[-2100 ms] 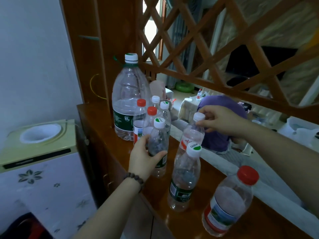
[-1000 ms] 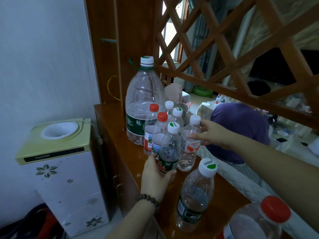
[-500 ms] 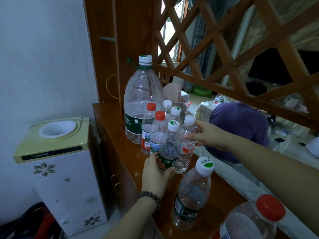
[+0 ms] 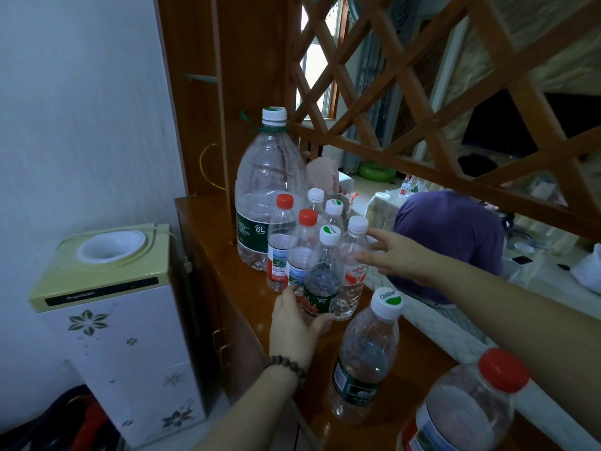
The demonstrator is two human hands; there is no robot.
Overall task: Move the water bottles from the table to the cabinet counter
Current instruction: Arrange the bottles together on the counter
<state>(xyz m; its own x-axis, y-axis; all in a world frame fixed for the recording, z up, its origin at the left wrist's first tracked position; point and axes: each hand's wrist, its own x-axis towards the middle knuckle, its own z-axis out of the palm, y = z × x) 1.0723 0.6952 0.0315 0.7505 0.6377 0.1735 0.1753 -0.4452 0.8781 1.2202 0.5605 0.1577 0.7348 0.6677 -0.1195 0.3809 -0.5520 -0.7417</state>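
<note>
On wooden surface (image 4: pixel 406 392): right hand (image 4: pixel 390 255) just released white-cap bottle (image 4: pixel 353 265), fingers now spread; left hand (image 4: pixel 294 323) still wraps green-label bottle (image 4: pixel 322 278). Both bottles parked in cluster; placement nearly done.

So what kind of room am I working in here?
Most likely a home living area: a wooden cabinet counter under a lattice room divider, a water dispenser beside it, and a dark TV screen beyond.

left hand (image 4: pixel 294 323), beaded band at wrist, extended forward with fingers and thumb curled in a grip; right hand (image 4: pixel 392 257) extended forward, fingers straight and spread.
</note>
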